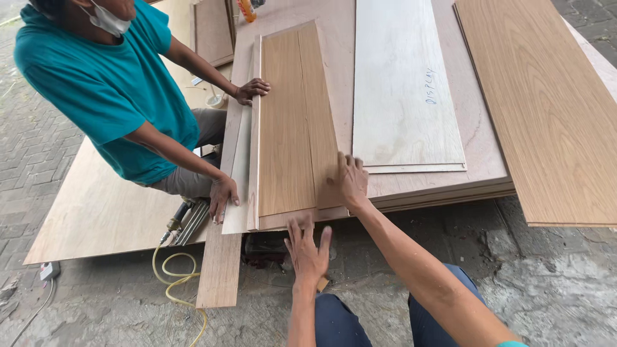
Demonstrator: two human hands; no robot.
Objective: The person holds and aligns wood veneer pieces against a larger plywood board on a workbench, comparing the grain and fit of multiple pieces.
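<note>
A long wood-grain veneered panel (292, 122), tan with a centre seam, lies flat atop a plywood stack (475, 135). The wearer's right hand (350, 181) presses flat, fingers spread, on its corner at 5 o'clock; the left hand (307, 249), open, touches its near edge at 6 o'clock. A co-worker's hands (252, 90) steady the 9 o'clock edge.

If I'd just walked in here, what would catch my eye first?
Probably the wood-grain panel lying centre on a stack of plywood sheets, with four hands around it. The wearer's right hand presses its near right corner and the left hand its near edge; a co-worker in a teal shirt steadies the left side.
</note>
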